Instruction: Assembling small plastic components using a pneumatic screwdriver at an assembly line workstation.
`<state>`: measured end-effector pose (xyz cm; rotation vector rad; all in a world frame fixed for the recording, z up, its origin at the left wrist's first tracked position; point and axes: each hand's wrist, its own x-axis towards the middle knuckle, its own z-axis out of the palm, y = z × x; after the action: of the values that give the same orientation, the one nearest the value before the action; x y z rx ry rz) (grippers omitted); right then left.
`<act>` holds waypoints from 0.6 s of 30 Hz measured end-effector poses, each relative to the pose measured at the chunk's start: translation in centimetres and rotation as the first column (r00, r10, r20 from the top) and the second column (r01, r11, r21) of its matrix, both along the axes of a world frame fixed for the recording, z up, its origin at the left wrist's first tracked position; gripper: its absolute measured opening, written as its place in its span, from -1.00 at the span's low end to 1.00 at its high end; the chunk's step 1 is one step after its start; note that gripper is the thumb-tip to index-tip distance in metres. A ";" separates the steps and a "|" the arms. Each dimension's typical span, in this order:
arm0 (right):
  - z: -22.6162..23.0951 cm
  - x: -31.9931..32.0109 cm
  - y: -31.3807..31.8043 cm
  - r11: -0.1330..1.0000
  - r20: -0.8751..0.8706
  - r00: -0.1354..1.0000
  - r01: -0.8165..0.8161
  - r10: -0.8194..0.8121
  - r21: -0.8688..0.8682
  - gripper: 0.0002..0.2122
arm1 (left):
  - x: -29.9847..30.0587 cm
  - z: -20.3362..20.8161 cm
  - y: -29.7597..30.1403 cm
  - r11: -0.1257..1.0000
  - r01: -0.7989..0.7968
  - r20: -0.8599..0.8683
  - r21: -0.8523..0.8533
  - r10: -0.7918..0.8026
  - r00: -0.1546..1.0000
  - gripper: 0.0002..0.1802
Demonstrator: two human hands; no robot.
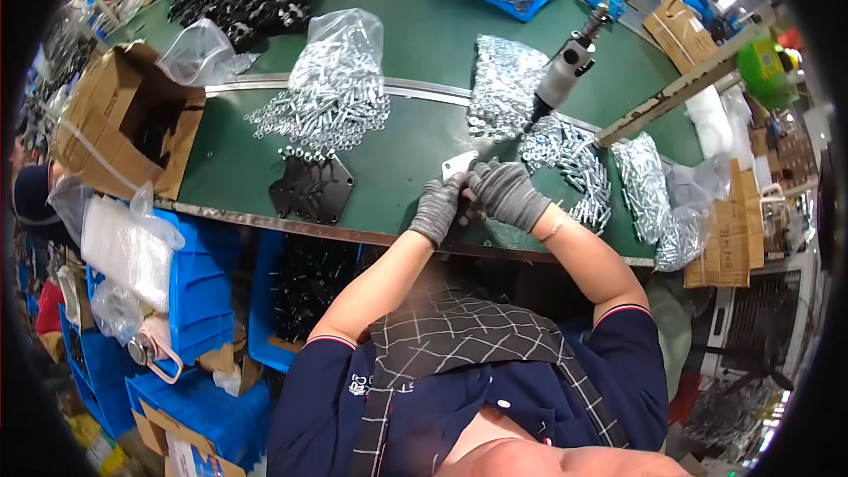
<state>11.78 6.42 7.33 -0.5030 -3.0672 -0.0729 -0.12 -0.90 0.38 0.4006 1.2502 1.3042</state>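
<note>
Both my hands wear grey knit gloves and meet over the near part of the green table. My left hand is closed on a small light-coloured flat plate, whose far end sticks out beyond the fingers. Right beside it, my right hand has its fingers curled in against the plate's near end; what they pinch is hidden. A pneumatic screwdriver hangs at a tilt beyond my right hand, its tip above the hardware. Loose bolts and nuts lie just to the right of that hand.
Left of my hands are stacked black plates and a heap of bolts and nuts spilling from a clear bag. Bagged fasteners lie farther back. An open carton stands left; a slanted metal bar crosses at right.
</note>
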 end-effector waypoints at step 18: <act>3.3 3.6 18.8 0.575 -0.583 0.509 -0.196 -0.633 -0.795 -0.40 | -0.5 -1.1 0.3 0.993 0.093 0.185 0.068 -0.104 0.977 -0.69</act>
<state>15.39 25.20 10.65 -0.7149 -1.8145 1.2320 -0.57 -0.63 -0.73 0.3679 1.0233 1.2657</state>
